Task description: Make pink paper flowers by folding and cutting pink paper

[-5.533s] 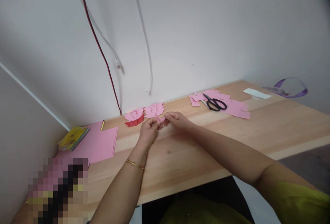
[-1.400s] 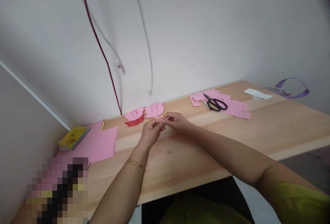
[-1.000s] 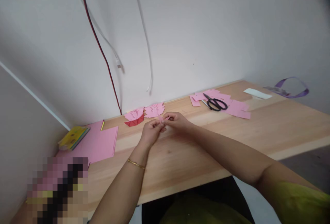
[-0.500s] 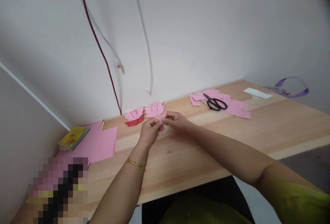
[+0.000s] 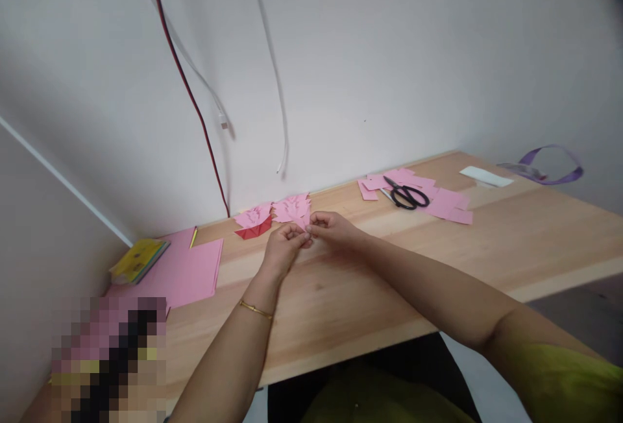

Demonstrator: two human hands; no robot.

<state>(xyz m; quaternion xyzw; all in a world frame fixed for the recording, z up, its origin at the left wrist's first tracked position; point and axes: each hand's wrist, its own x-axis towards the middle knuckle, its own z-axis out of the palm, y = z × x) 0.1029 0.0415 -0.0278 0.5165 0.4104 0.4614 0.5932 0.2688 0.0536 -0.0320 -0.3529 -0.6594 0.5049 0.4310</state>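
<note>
My left hand (image 5: 285, 248) and my right hand (image 5: 333, 228) meet near the middle of the wooden table. Between their fingertips they pinch a small piece of pink paper (image 5: 302, 223), partly hidden by the fingers. Just behind it, by the wall, lie two pink paper cut-outs with jagged edges, one on the left (image 5: 252, 216) and one on the right (image 5: 291, 207). A red folded paper piece (image 5: 254, 228) rests at the front of the left cut-out.
Black-handled scissors (image 5: 409, 196) lie on pink paper pieces (image 5: 444, 202) at the back right, near a white strip (image 5: 487, 176). Pink sheets (image 5: 192, 274) and a yellow packet (image 5: 139, 261) are at left. Cables (image 5: 195, 102) hang along the wall.
The small pink paper has turned slightly between my fingers, and my fingertips have shifted a little. Everything else is where it was.
</note>
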